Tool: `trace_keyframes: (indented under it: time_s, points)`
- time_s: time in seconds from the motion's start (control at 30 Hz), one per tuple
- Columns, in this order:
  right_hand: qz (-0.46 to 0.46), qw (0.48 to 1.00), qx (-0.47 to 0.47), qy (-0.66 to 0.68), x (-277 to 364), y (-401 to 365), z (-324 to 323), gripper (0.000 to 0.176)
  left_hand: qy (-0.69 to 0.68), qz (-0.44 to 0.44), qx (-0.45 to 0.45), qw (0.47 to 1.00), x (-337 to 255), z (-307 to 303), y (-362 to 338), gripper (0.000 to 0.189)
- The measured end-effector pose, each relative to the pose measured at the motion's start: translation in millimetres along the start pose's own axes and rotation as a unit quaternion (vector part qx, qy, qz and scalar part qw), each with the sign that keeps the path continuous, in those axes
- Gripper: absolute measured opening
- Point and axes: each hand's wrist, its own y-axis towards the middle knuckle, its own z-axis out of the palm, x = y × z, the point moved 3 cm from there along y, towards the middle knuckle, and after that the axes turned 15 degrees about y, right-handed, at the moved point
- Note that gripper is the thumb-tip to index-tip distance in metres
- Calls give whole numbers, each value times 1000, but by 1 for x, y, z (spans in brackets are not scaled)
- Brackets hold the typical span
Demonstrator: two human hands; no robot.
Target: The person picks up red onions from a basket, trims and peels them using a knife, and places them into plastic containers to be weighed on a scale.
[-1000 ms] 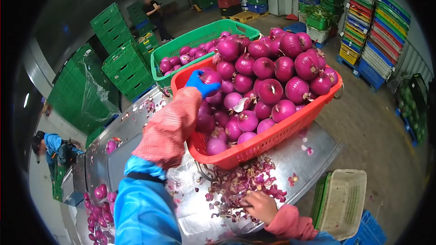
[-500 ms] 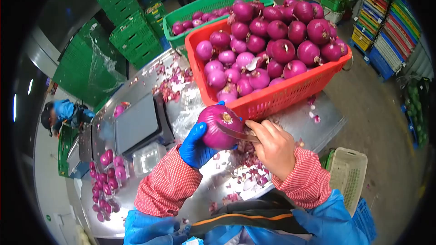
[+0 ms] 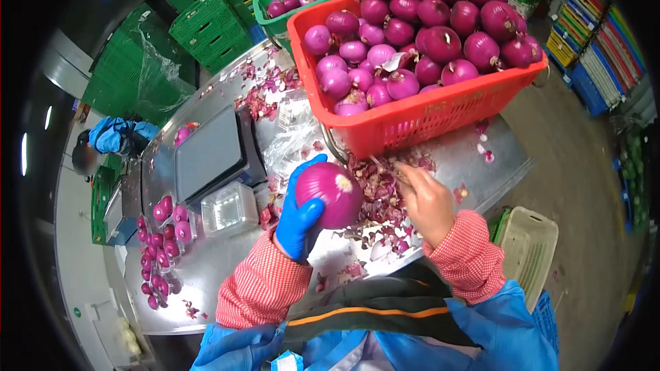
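Observation:
My left hand, in a blue glove, is wrapped round a large red onion. The onion's pale, trimmed end faces up and to the right. My bare right hand is closed on a small knife, apart from the onion and over a heap of onion skins. The blade is hard to tell from the scraps behind it. Just beyond both hands stands a red basket piled with red onions.
Left of my hands lie a clear plastic tray, a scale and several packed onions. Behind the red basket is a green basket. A pale crate stands at the right. Another person bends at far left.
The knife has left the onion's top, and my right hand has moved away to the right with it. The onion's brown end is now a pale cut spot. The view has shifted slightly.

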Motion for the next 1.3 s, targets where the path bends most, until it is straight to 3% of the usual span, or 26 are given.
trace_keyframes:
  time_s: [0.07,0.1,0.2,0.27,0.33,0.37,0.47,0.5,0.53,0.57,0.6,0.63,0.73,0.9,1.0,1.03,1.17,1.27,1.3]
  points:
    - [89,983,47,156,28,4,3,41,170,36,-19,985,12,-6,8,93]
    - [145,961,110,207,32,5,3,54,187,57,-24,980,9,2,7,103]
    - [118,928,60,348,29,-1,17,65,253,57,5,966,-7,14,-2,114]
    - [165,841,47,513,8,-8,26,58,299,46,2,953,-11,8,-6,122]
    - [341,641,88,682,11,-22,30,52,272,83,25,958,17,4,-3,122]
    - [385,621,78,678,13,-30,40,44,198,89,56,974,33,8,-3,114]
    - [407,665,104,618,7,-41,55,44,61,51,16,997,58,1,-4,104]
    - [384,722,132,560,1,-37,51,35,62,46,12,997,59,-1,-7,102]
    - [274,851,121,431,-1,-30,42,31,64,41,8,997,59,-3,-8,100]
    - [150,941,105,283,5,-25,32,26,65,35,5,997,59,-5,-9,98]
    - [18,989,84,123,14,-20,24,22,98,35,16,994,58,-9,-10,97]
    - [-55,993,91,59,31,-11,14,17,132,35,28,990,56,-15,-11,96]
    - [-146,979,126,-71,48,-1,9,21,178,10,59,982,45,-12,-17,95]
    - [-168,968,136,-130,43,2,19,13,195,-15,92,976,38,-5,-22,94]
    - [-127,975,122,-139,16,-9,16,15,180,0,89,980,34,-7,-26,93]
    - [-111,980,121,-115,10,-11,12,28,174,8,86,981,33,-8,-27,93]
    - [7,985,151,86,32,-9,10,48,209,11,58,976,38,-7,-28,94]
    - [-7,965,123,233,32,1,36,42,323,51,45,944,51,-10,-29,97]
    - [36,954,174,241,32,0,40,35,296,9,30,955,49,-8,-31,97]
